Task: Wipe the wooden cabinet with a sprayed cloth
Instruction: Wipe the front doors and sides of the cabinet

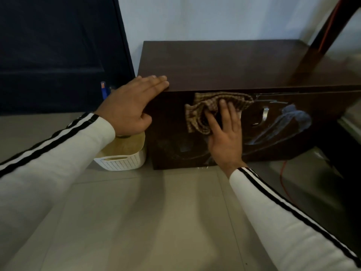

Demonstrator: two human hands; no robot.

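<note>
A low dark wooden cabinet (pixel 224 63) stands against the white wall. My right hand (pixel 224 133) presses a brown checked cloth (pixel 213 106) flat against the cabinet's front panel, near its top edge. Fingers are spread over the cloth. My left hand (pixel 129 106) rests flat on the cabinet's top left corner, fingers together and holding nothing. A metal handle (pixel 264 114) sits on the front panel to the right of the cloth, with pale smears (pixel 289 122) beside it.
A white perforated basket (pixel 123 162) holding a yellowish container (pixel 125 145) stands on the tiled floor left of the cabinet. A dark door (pixel 58 55) is at the back left. A slanted wooden post (pixel 320 42) and an orange cord (pixel 283 184) are at the right.
</note>
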